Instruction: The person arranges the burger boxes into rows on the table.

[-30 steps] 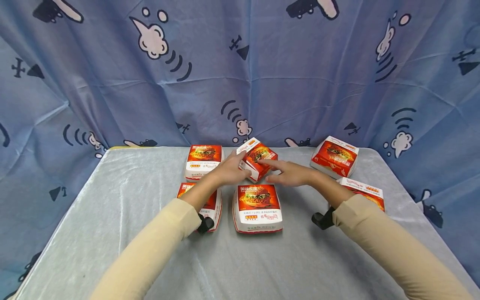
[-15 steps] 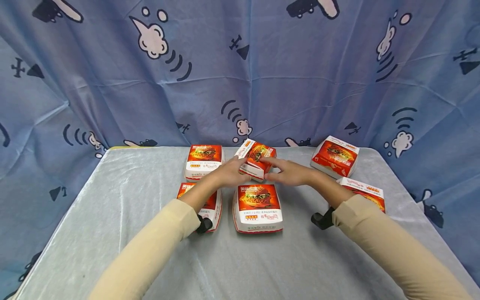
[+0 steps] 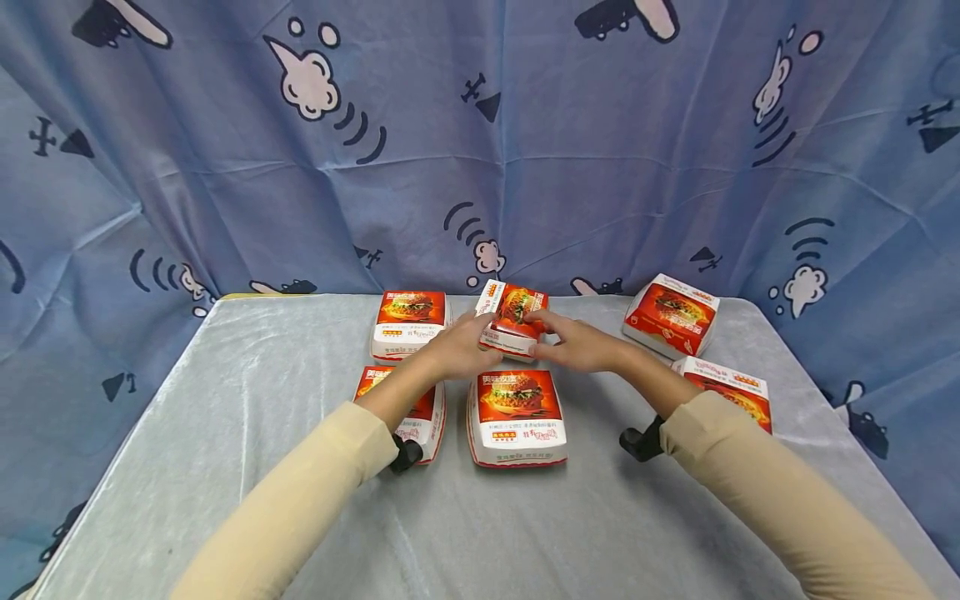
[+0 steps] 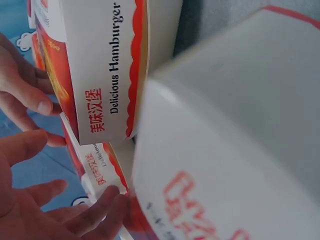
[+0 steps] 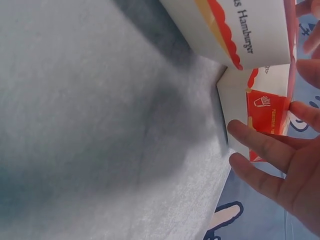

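A red and white hamburger box (image 3: 519,305) sits at the middle of the table's back edge, nearly square to it, between both hands. My left hand (image 3: 461,346) is at its left side, with fingers spread and fairly straight in the left wrist view. My right hand (image 3: 581,343) touches its right side; in the right wrist view two extended fingers (image 5: 262,150) lie along the box's red and white side (image 5: 265,112). Directly in front stands a similar box (image 3: 517,408). Part of the back box is hidden behind my hands.
Two more boxes stand to the left, one at the back (image 3: 409,321) and one (image 3: 422,425) partly under my left forearm. On the right are a tilted-looking back box (image 3: 671,312) and another (image 3: 731,387) partly behind my right forearm. A blue patterned curtain (image 3: 420,167) hangs behind the grey-covered table (image 3: 300,358).
The back middle box has turned from a slanted angle to nearly straight, its front now facing me, and shifted slightly left. My hands have stayed beside it with small finger movements.
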The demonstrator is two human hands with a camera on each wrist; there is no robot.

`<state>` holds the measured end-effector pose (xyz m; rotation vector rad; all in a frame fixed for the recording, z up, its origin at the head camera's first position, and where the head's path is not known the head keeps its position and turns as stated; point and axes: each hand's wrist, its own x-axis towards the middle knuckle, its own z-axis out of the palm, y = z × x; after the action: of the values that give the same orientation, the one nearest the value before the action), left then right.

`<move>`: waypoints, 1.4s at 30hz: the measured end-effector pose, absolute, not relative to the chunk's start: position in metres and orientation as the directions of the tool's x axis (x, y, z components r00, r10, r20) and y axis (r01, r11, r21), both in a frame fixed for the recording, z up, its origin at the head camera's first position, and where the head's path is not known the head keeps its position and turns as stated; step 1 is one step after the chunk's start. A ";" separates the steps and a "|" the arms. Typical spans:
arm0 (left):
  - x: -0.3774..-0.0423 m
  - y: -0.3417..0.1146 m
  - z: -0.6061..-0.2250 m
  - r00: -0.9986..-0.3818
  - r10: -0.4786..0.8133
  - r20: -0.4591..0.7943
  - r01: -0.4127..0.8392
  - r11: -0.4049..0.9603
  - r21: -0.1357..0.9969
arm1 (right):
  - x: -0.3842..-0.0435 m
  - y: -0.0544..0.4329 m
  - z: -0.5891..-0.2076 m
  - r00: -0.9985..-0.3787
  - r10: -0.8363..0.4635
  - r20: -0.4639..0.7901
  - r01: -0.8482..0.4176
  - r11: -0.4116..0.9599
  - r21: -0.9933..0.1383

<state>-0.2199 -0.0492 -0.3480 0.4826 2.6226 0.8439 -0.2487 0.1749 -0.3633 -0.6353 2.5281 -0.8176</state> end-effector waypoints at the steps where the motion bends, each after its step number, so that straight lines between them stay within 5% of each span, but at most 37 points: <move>1: -0.220 -0.049 -0.348 -0.889 0.403 -0.218 0.199 0.769 0.608 | -0.249 0.175 -0.364 -0.813 -0.534 -0.233 -0.294 0.722 -0.627; 13: -0.223 -0.049 -0.348 -0.854 0.437 -0.282 0.211 0.787 0.580 | -0.253 0.178 -0.366 -0.813 -0.532 -0.238 -0.278 0.712 -0.645; 26: -0.219 -0.043 -0.349 -0.836 0.512 -0.195 0.318 0.743 0.589 | -0.256 0.171 -0.362 -0.874 -0.437 -0.212 -0.246 0.774 -0.584; 42: -0.216 -0.038 -0.349 -0.725 0.677 -0.122 0.461 0.610 0.645 | -0.269 0.170 -0.365 -0.918 -0.359 -0.167 -0.219 0.812 -0.541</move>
<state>-0.2162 -0.0378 -0.3495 0.9150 2.4834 0.8492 -0.2685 0.1697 -0.3652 -0.4450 2.7366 -0.7705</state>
